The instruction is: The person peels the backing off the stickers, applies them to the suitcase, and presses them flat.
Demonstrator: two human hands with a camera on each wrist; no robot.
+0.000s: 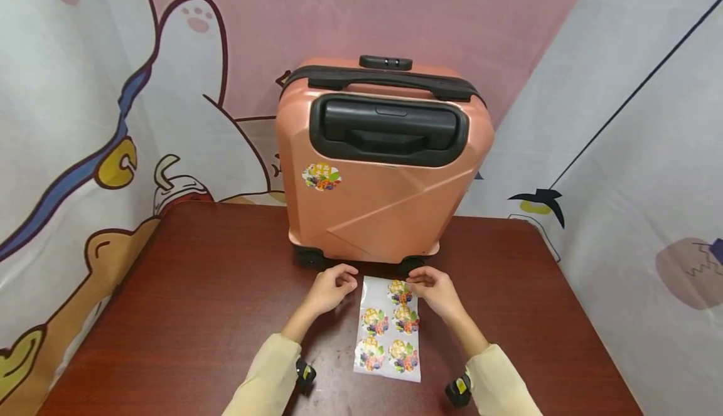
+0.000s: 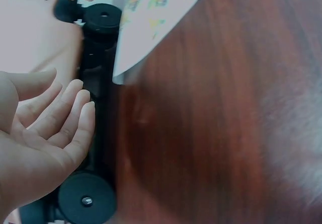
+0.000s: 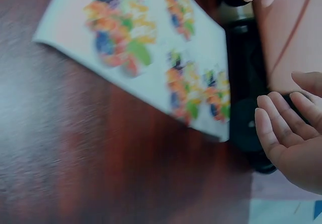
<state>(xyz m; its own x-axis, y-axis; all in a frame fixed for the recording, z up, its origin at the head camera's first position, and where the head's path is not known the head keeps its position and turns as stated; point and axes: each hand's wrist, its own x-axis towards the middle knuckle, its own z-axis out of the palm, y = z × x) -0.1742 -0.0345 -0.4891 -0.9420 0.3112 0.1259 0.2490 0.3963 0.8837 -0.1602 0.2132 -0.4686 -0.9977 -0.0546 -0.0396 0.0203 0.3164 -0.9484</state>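
A sheet of fruit stickers (image 1: pixel 388 334) lies on the table in front of a pink-orange suitcase (image 1: pixel 375 209). Several round printed stickers are on the sheet, and its upper left spot is bare white. One more fruit sticker (image 1: pixel 322 177) is stuck on the suitcase's upper left front. My left hand (image 1: pixel 332 290) is just left of the sheet's top edge, fingers loosely bent, holding nothing. On the other side, my right hand (image 1: pixel 435 290) hovers by the sheet's top right corner. The right wrist view shows its relaxed fingers (image 3: pixel 282 126) apart from the paper, near a wheel.
The suitcase stands upright on black wheels (image 2: pixel 86 198) near the back of the brown table (image 1: pixel 186 315). Its black pull handle (image 1: pixel 390 127) is pushed down. A cartoon-printed cloth (image 1: pixel 446 21) hangs behind and at both sides.
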